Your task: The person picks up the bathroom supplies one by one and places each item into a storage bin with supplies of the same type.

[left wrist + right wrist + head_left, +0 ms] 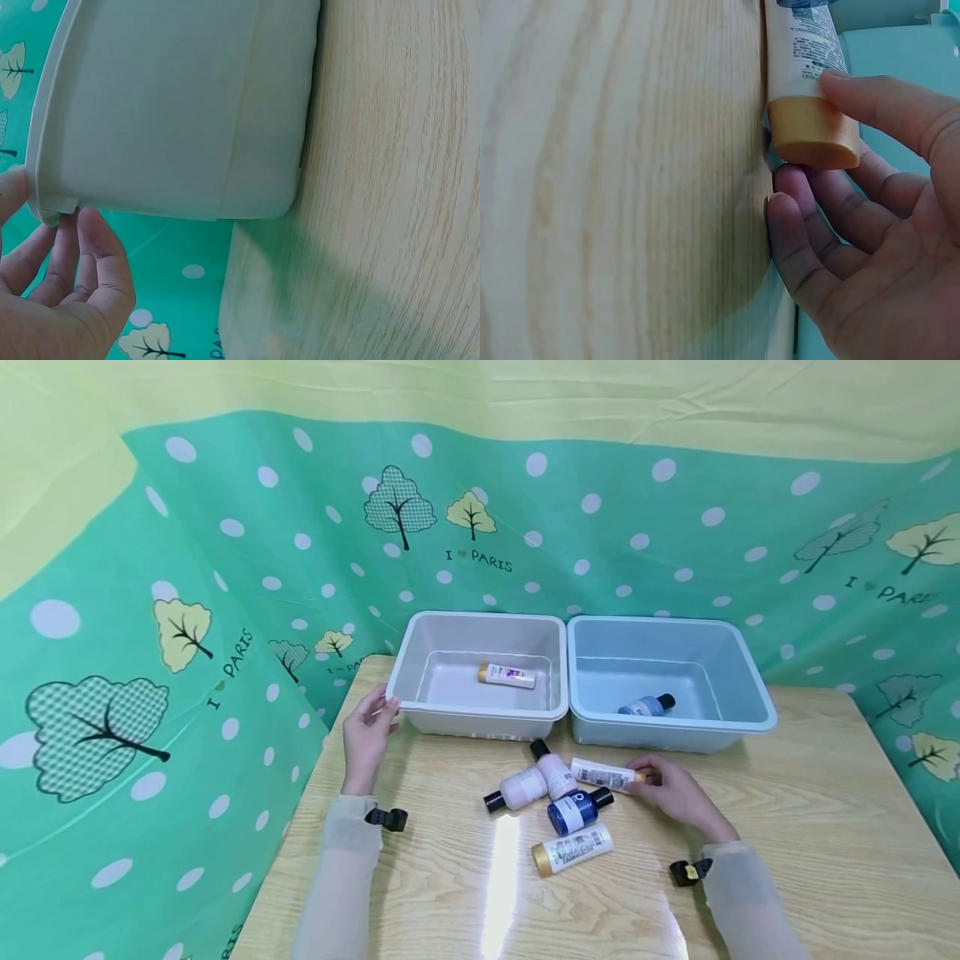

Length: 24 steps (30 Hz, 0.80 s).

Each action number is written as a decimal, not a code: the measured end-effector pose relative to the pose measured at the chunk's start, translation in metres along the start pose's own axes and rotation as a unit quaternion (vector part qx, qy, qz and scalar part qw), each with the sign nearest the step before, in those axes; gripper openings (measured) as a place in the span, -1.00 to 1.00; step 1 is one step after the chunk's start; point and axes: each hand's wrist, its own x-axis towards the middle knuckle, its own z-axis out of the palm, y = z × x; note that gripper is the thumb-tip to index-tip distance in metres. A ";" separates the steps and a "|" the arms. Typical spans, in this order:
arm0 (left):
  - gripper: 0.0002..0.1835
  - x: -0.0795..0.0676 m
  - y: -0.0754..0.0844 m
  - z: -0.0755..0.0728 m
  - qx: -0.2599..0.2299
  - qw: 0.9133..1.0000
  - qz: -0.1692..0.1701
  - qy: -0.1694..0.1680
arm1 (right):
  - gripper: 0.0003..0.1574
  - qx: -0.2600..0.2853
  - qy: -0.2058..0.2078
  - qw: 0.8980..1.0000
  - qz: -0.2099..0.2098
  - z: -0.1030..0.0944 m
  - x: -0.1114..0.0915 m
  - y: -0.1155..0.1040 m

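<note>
My left hand (365,732) pinches the front left corner of the grey bin (480,714), thumb on the rim and fingers curled beneath it, as the left wrist view shows. A white bottle with a gold cap (506,675) lies in that bin. My right hand (678,791) holds another white gold-capped bottle (802,45) at its cap end, thumb on top. That bottle is at table level in front of the blue bin (675,732). Beside it lie two pale pink bottles (523,787) with black caps, a dark blue bottle (573,812) and a third gold-capped bottle (577,850).
A blue bottle with a black cap (647,705) rests inside the blue bin. Both bins stand side by side at the back of the wooden table (435,877). A green patterned cloth (247,527) hangs behind and to the left.
</note>
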 end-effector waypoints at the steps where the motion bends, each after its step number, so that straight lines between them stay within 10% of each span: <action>1: -0.54 0.000 0.000 0.000 0.001 1.000 0.000 0.000 | -0.53 0.007 0.000 1.000 0.005 0.000 0.000 0.000; 8: -0.53 0.000 0.000 0.000 0.001 1.000 -0.003 -0.004 | -0.42 0.090 0.003 0.995 0.042 -0.001 -0.001 0.003; 14: -0.51 0.001 0.001 -0.001 0.001 1.000 -0.011 -0.008 | -0.31 0.230 0.007 0.970 0.072 0.000 -0.004 0.000; 24: -0.48 0.000 0.000 -0.001 0.004 1.000 -0.004 -0.006 | -0.33 0.272 0.031 0.958 0.086 -0.002 -0.011 -0.007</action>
